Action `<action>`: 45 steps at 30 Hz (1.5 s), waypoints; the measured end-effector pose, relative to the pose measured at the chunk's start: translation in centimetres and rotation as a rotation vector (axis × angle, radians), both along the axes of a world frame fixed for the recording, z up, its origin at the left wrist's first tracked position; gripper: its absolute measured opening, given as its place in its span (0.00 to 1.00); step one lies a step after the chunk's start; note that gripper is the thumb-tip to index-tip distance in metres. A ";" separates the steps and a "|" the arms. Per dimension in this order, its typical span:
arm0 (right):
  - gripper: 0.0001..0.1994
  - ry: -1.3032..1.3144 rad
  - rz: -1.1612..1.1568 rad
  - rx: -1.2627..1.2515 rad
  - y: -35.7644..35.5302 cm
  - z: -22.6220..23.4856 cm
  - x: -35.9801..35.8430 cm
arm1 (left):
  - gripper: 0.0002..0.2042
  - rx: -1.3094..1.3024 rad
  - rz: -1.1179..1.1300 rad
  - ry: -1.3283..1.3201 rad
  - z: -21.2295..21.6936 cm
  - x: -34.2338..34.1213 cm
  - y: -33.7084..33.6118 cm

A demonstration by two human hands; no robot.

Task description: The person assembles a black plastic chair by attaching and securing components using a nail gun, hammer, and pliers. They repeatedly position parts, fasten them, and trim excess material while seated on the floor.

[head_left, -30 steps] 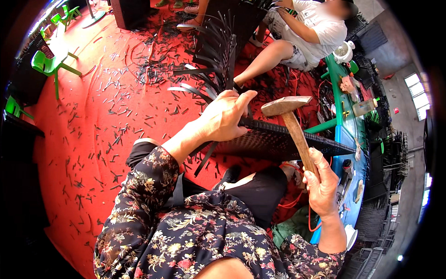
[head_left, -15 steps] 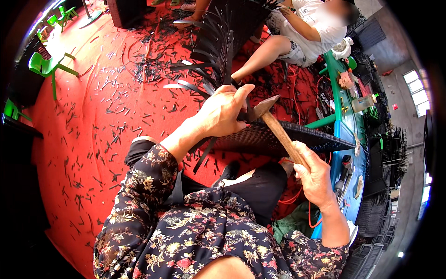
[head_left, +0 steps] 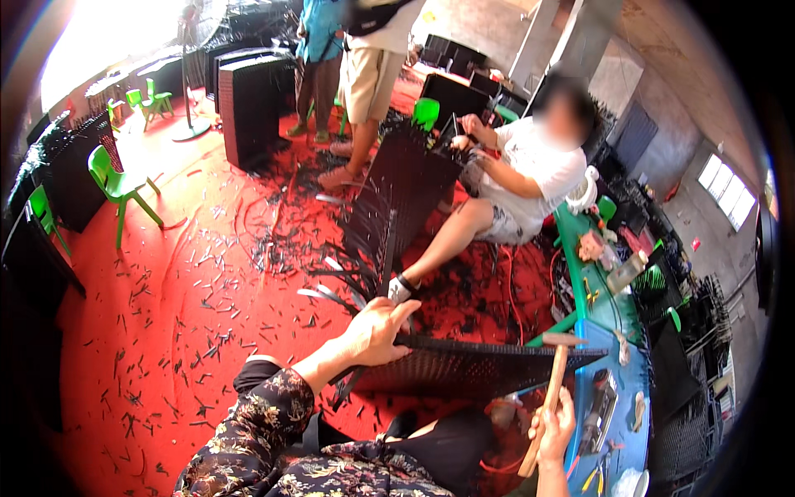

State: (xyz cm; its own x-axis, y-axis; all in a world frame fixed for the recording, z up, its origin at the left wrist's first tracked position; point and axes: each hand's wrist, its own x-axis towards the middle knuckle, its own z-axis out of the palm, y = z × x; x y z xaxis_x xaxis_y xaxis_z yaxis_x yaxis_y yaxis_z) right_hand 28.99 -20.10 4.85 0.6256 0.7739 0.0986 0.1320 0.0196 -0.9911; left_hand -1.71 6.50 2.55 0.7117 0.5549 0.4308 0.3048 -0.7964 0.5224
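A black woven panel (head_left: 497, 364), likely of plastic rattan, lies across in front of my knees. Loose black strips (head_left: 377, 257) fan up from its left end. There my left hand (head_left: 377, 333) is closed on the panel's edge, thumb pointing right; what lies under its fingers is partly hidden. My right hand (head_left: 553, 427) is wrapped round the wooden handle of a hammer (head_left: 556, 369). The hammer stands nearly upright at the right, its metal head up, over the panel's right end and apart from my left hand.
On the right, a blue and green bench (head_left: 614, 389) bears pliers (head_left: 595, 476), a jar (head_left: 627, 272) and a dark power tool (head_left: 598, 410). Across from me a seated person (head_left: 530, 166) works at another woven piece (head_left: 402, 186). Strip scraps litter the red floor covering (head_left: 207, 331); a green chair (head_left: 120, 186) stands left.
My right hand has swung the hammer away from my left hand, to the right and upright. The view has tilted up, showing standing people. My left hand keeps its hold.
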 end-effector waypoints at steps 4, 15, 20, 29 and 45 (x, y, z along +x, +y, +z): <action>0.29 0.173 -0.167 0.058 -1.5 -1.9 1.2 | 0.39 -0.005 -0.017 0.024 0.7 0.0 -0.1; 0.30 0.262 -0.218 0.098 -2.0 -2.7 1.7 | 0.37 0.002 -0.017 0.054 0.7 -0.3 -0.1; 0.31 0.263 -0.223 0.070 -1.8 -1.3 0.6 | 0.36 -0.003 -0.025 0.033 0.4 -0.1 -0.1; 0.32 0.236 -0.214 0.000 -1.6 0.1 -0.6 | 0.35 0.026 -0.015 0.012 0.4 0.0 -0.3; 0.30 0.152 -0.322 0.126 -4.3 -3.5 5.9 | 0.33 0.094 -0.026 -0.024 0.6 0.4 0.2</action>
State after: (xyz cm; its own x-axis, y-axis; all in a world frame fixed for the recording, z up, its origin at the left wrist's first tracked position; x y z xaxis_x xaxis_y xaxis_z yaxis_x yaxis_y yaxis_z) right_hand 34.89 -24.39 1.36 0.8499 0.5226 0.0675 0.0026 0.1239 -0.9923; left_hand -1.33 6.74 3.11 0.7140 0.4928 0.4974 0.2716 -0.8497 0.4519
